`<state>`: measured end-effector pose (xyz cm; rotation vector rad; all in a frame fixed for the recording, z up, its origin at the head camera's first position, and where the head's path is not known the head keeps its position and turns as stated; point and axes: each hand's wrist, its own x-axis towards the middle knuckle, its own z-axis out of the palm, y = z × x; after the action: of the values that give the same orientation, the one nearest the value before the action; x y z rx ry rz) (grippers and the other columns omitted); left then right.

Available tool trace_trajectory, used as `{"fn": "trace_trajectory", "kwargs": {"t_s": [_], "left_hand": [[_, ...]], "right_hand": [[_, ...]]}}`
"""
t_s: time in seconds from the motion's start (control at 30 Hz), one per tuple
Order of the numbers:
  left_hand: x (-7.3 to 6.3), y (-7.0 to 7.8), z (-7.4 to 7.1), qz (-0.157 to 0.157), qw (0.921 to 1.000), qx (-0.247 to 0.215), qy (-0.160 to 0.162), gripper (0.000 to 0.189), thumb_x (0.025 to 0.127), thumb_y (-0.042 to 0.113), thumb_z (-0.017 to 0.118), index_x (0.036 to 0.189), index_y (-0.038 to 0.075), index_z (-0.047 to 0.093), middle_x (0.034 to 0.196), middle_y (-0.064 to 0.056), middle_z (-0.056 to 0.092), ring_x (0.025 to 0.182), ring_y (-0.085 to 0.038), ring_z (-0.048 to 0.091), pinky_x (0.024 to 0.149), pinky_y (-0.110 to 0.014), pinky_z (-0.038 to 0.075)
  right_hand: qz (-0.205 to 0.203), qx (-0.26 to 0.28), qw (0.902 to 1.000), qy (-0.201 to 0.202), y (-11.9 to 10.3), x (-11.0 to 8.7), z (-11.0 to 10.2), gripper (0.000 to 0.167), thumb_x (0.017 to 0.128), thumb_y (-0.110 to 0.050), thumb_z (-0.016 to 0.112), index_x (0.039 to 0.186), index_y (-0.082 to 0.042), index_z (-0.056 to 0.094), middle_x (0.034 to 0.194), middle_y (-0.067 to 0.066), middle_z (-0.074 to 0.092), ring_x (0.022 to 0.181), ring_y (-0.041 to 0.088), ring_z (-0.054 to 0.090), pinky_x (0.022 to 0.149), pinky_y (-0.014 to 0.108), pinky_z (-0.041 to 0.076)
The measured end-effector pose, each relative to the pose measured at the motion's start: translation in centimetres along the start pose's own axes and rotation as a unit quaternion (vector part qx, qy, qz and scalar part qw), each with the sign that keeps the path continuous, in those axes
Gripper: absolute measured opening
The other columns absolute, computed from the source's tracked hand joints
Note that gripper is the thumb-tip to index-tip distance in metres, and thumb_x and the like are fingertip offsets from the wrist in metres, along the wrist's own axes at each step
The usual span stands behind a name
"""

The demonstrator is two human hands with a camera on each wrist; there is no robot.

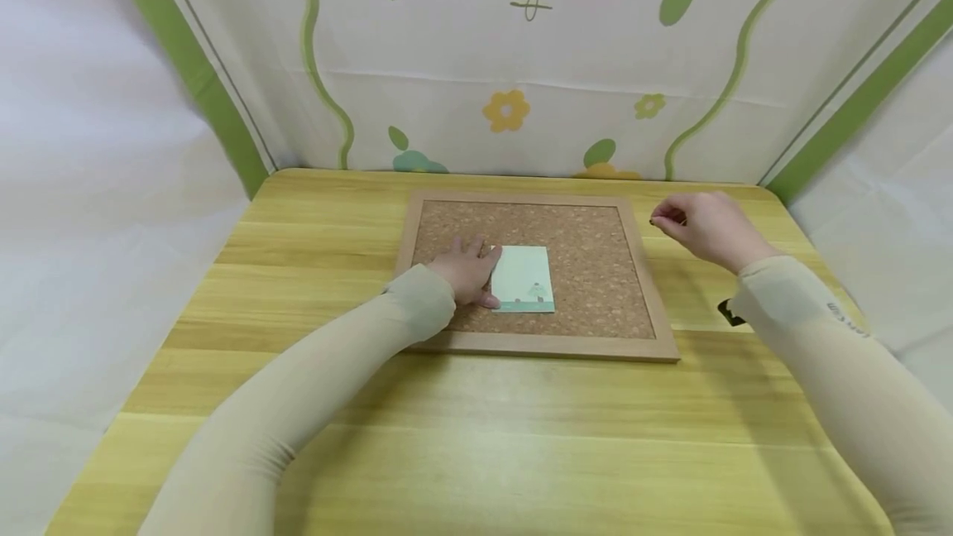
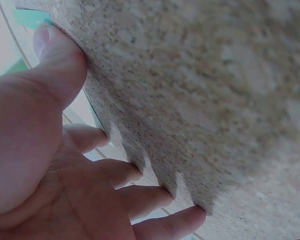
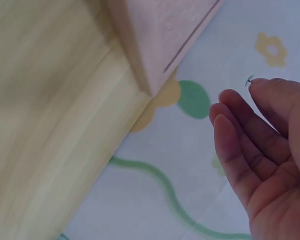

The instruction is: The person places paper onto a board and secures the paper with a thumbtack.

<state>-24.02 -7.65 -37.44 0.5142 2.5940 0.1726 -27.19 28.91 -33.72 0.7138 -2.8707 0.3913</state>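
Note:
My left hand [image 1: 465,271] rests with spread fingers on the cork board [image 1: 588,271], its thumb and index finger on the left edge of a pale green sheet of note paper [image 1: 521,275]. In the left wrist view, the fingertips [image 2: 190,216] press on the cork and the thumb lies on the paper's green corner [image 2: 32,17]. Off the board's right side, my right hand [image 1: 711,226] is raised and pinches a small thumbtack [image 3: 249,80] at the tips of thumb and index finger. The other fingers of that hand are bent and hold nothing.
The board's wooden frame [image 1: 551,346] lies flat on a yellow wood-grain table [image 1: 476,445], towards its far edge. Behind it hangs a white cloth [image 1: 596,48] printed with flowers and vines. A small black device [image 1: 731,313] shows at the right wrist.

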Motion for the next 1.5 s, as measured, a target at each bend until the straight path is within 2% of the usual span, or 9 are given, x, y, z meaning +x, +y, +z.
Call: {"fn": "trace_trajectory", "kwargs": {"t_s": [0.23,0.5,0.67,1.03,1.3,1.5], "left_hand": [[0.1,0.0,0.0,0.004,1.0,0.002,-0.004,0.098,0.088,0.052,0.063,0.161,0.021,0.007,0.165,-0.015,-0.005,0.147,-0.046,-0.004,0.113,-0.061,0.019],[0.2,0.0,0.1,0.01,0.9999,0.011,0.002,0.098,0.087,0.053,0.063,0.161,0.02,0.008,0.165,-0.016,-0.003,0.147,-0.047,-0.001,0.112,-0.061,0.02],[0.6,-0.1,0.1,0.005,0.9998,0.021,-0.003,0.1,0.086,0.054,0.063,0.161,0.021,0.006,0.165,-0.016,-0.005,0.147,-0.047,-0.001,0.112,-0.061,0.021],[1.0,-0.2,0.2,-0.003,0.9994,0.033,-0.004,0.1,0.086,0.055,0.063,0.161,0.022,0.006,0.165,-0.015,-0.004,0.147,-0.046,0.0,0.111,-0.061,0.023],[0.4,-0.1,0.1,0.003,0.9993,0.036,0.005,0.098,0.087,0.054,0.062,0.161,0.02,0.008,0.165,-0.017,-0.002,0.147,-0.047,0.002,0.111,-0.061,0.024],[0.4,-0.1,0.1,-0.003,0.9991,0.042,0.006,0.098,0.087,0.056,0.062,0.161,0.021,0.009,0.165,-0.015,-0.001,0.147,-0.047,0.002,0.111,-0.06,0.024]], "right_hand": [[-0.032,0.004,0.9993,0.019,-3.2,0.4,-0.1,0.006,0.093,-0.011,0.069,0.093,-0.006,0.073,0.082,0.005,0.071,0.071,0.02,0.067,0.068,0.044,0.053],[-0.063,0.017,0.9978,0.011,-5.7,0.8,0.9,0.003,0.092,-0.008,0.07,0.091,-0.007,0.073,0.077,-0.001,0.07,0.067,0.011,0.063,0.063,0.035,0.053],[-0.082,0.031,0.9961,-0.001,-7.0,0.9,1.7,0.005,0.091,-0.007,0.07,0.088,-0.006,0.073,0.076,0.0,0.07,0.066,0.012,0.064,0.062,0.035,0.053],[-0.092,0.063,0.9932,-0.034,-9.4,1.4,3.8,0.006,0.09,-0.003,0.07,0.085,-0.005,0.073,0.077,0.003,0.07,0.069,0.015,0.066,0.065,0.035,0.055],[-0.092,0.113,0.9882,-0.048,-11.2,1.8,5.8,0.015,0.085,0.003,0.068,0.076,-0.008,0.065,0.07,-0.003,0.063,0.063,0.01,0.057,0.06,0.029,0.051],[-0.106,0.173,0.9781,-0.046,-12.7,2.1,6.7,0.005,0.089,-0.005,0.072,0.085,-0.008,0.072,0.078,-0.005,0.067,0.069,0.009,0.061,0.064,0.029,0.052]]}}
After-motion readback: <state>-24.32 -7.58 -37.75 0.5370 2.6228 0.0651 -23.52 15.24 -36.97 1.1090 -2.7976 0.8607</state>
